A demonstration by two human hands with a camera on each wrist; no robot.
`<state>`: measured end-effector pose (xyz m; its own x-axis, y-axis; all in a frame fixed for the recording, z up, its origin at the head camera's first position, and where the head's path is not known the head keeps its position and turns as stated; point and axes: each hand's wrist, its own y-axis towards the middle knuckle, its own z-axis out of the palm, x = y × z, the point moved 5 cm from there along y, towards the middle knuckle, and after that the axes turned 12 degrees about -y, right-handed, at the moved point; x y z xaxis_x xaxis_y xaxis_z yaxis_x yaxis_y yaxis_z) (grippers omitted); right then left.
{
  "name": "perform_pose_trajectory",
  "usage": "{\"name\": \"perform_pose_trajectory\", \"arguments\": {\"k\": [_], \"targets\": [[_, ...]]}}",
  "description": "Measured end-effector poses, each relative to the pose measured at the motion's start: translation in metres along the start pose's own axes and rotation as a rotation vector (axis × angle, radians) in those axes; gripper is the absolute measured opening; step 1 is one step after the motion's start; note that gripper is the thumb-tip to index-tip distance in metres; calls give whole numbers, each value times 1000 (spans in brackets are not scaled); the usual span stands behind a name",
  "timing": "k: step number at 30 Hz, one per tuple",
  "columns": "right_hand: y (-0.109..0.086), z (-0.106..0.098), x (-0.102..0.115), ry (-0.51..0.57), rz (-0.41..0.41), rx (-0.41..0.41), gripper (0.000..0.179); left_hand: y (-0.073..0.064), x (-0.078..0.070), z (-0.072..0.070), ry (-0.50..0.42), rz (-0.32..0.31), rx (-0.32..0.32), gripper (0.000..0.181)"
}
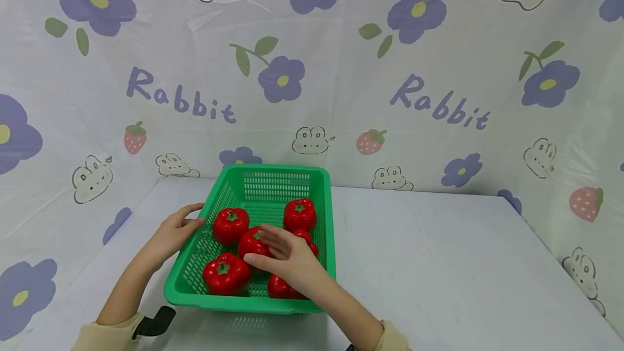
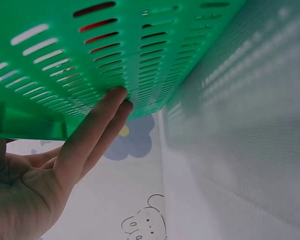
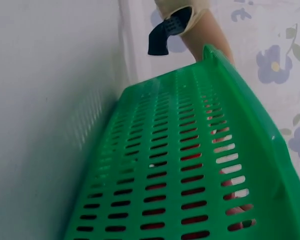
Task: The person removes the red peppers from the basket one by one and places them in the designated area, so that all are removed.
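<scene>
A green slotted plastic basket (image 1: 253, 303) stands on the table with several red bell peppers (image 1: 226, 274) in it, their green stems facing up. My left hand (image 1: 171, 234) is at the basket's left side. In the left wrist view its straight fingers (image 2: 92, 132) touch the outer slotted wall (image 2: 150, 65) below the rim. My right hand (image 1: 291, 259) is over the basket with fingers extended and thumb apart, and it holds nothing. It partly covers a middle pepper (image 1: 251, 242) and others on the right. The right wrist view mostly shows the basket's outer side (image 3: 165, 150).
The white table (image 1: 429, 264) extends right of the basket. A patterned cloth (image 1: 331, 69) with flowers, rabbits and strawberries hangs behind and at both sides. A black strap (image 1: 155, 323) is on the left wrist by the beige sleeve (image 1: 109, 335).
</scene>
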<state>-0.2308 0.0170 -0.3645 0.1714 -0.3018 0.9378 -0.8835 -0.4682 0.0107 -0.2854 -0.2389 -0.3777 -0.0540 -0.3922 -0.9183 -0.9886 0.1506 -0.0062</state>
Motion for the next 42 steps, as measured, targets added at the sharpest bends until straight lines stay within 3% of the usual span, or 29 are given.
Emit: {"name": "perform_pose_trajectory", "arguments": {"k": [18,42], "targets": [[1,9,9,26,21,46,65,0,0,0,1,-1,-1,58],[10,28,5,-89,71,128,66,-1,-1,1,2,9,3,58]]}}
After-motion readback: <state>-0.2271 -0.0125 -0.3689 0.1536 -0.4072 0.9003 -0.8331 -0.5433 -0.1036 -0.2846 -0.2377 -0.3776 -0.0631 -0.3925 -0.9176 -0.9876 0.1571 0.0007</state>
